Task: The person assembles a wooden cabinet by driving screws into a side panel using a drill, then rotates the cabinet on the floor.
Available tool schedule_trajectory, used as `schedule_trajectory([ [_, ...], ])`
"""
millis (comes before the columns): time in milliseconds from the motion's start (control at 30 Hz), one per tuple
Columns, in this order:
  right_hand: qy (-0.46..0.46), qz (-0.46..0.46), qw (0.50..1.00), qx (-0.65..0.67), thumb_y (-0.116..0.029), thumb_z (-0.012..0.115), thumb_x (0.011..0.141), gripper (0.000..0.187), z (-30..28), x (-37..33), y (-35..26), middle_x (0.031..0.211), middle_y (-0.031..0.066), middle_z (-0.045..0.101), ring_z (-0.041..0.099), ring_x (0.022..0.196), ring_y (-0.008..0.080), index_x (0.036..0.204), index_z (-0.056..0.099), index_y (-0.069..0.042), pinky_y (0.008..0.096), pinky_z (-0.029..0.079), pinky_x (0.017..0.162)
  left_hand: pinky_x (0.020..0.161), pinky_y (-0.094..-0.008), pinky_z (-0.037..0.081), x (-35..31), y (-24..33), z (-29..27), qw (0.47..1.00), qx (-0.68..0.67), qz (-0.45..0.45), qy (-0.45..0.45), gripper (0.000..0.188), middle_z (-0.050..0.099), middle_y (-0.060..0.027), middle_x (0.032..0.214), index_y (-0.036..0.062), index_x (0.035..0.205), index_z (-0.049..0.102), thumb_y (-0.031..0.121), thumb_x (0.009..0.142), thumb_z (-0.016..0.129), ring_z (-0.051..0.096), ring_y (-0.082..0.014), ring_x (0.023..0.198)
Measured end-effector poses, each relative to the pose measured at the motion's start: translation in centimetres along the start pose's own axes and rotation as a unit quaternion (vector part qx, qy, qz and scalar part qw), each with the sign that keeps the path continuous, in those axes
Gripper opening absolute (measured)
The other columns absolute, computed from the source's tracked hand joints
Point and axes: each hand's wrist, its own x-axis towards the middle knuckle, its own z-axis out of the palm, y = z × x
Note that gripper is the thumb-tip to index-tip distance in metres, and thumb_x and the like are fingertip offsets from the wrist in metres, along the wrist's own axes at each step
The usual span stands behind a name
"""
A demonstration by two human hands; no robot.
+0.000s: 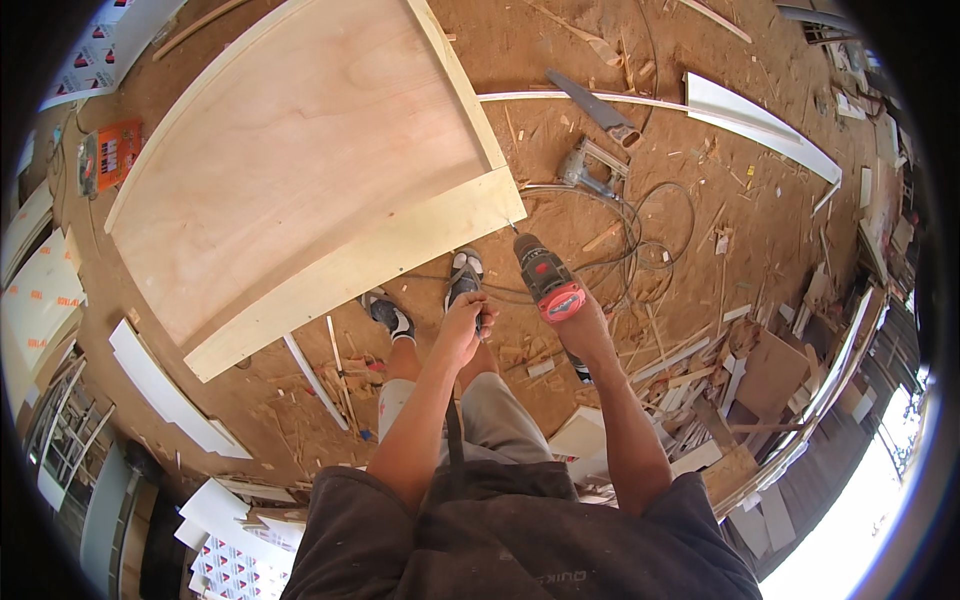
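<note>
My right hand (588, 328) is wrapped round the grip of a red and black cordless drill (548, 278). The drill's thin bit points away from me, its tip close to the near right corner of a large wooden panel (300, 130); whether it touches I cannot tell. A pale wooden board (350, 275) runs along the panel's near edge. My left hand (463, 328) is closed in front of my legs, to the left of the drill. Something small and dark shows between its fingers, too small to name.
Beyond the drill, a nail gun (592, 165) with a coiled hose (640, 235) and a handsaw (597, 108) lie on the dirt floor. An orange box (118, 155) sits at the far left. Scrap wood (770, 380) is heaped at the right. White strips (170, 390) lie at the left.
</note>
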Motion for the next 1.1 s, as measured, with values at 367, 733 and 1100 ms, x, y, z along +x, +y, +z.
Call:
schedule_trajectory([
  [367,-0.003,0.004,0.996,-0.085,-0.038,0.073,0.072,0.055,0.0,1.2,-1.5,0.105,0.0159,0.065,0.06,0.102,0.0367,0.117,0.053,-0.012,0.0435,0.047,0.081,0.04,-0.0204,0.026,-9.1,3.4,-1.4,0.997,0.059,0.059,0.0,0.026,0.052,-0.0049,0.081,0.0093,0.12,0.043,0.008,0.095,0.038,0.035,-0.0054,0.046],
  [733,0.003,-0.008,0.988,-0.156,-0.037,0.071,0.073,0.056,-0.3,1.9,-2.8,0.106,0.0189,0.064,0.059,0.101,0.0385,0.12,0.05,-0.013,0.0473,0.047,0.079,0.046,-0.021,0.033,-9.1,8.2,-1.4,0.981,0.152,0.121,-0.01,0.037,0.056,-0.0072,0.081,0.003,0.128,0.033,0.009,0.093,0.045,0.043,-0.007,0.057],
  [1100,-0.007,-0.021,0.987,-0.159,-0.033,0.069,0.075,0.05,-0.4,3.0,-2.5,0.112,0.0141,0.06,0.059,0.101,0.0372,0.118,0.051,-0.013,0.0461,0.048,0.078,0.04,-0.0212,0.028,-8.1,9.1,-0.6,0.984,0.111,0.137,0.005,0.021,0.058,-0.0091,0.075,0.0034,0.113,0.04,0.015,0.096,0.046,0.041,-0.0075,0.047],
])
